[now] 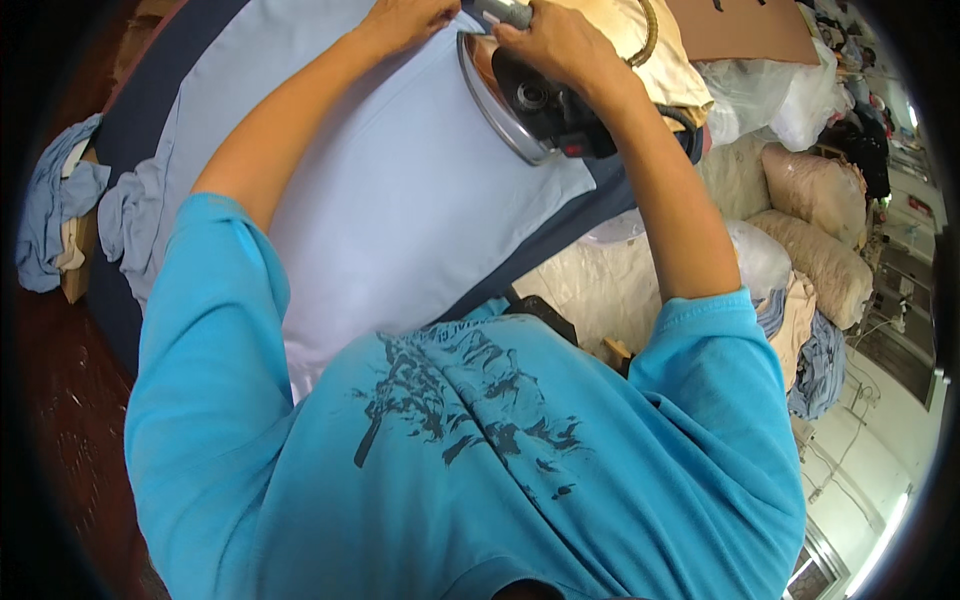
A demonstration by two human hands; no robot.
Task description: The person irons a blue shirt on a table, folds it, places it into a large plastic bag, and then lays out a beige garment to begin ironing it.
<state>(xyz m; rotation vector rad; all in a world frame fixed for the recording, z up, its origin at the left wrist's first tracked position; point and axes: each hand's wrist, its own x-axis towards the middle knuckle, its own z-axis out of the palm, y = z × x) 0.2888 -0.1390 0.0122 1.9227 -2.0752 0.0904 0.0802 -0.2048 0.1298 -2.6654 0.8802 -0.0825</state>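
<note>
Two hands: both work at the far end of a pale blue cloth [400, 190], close together near the top edge of the view.
Right hand [560, 45]: closed around the grey handle [505, 12] of a steam iron [530, 100]; the fingers wrap the grip fully.
Iron: tilted up on its side, its shiny soleplate rim facing the person's left, the black body turned to the right; it sits at the cloth's far right edge.
Left hand [405, 18]: laid on the cloth just beside the iron, fingers curled; whether it pinches the fabric or only presses it flat I cannot tell.
Cloth: spread smooth over a dark blue padded board [150, 90], with its left edge bunched and hanging over.
Nearby: a crumpled blue garment [55, 200] lies well apart on the left; bagged bundles [820, 230] are stacked on the right.
Risk, burn: the left hand's fingers lie very near the hot plate; a small slip of the iron toward them would likely scorch skin.
Risk, fabric: an iron resting too long in one spot could mark the pale cloth.
Risk, cord: the hose [650, 35] behind the right wrist might snag and jerk the iron.
</note>
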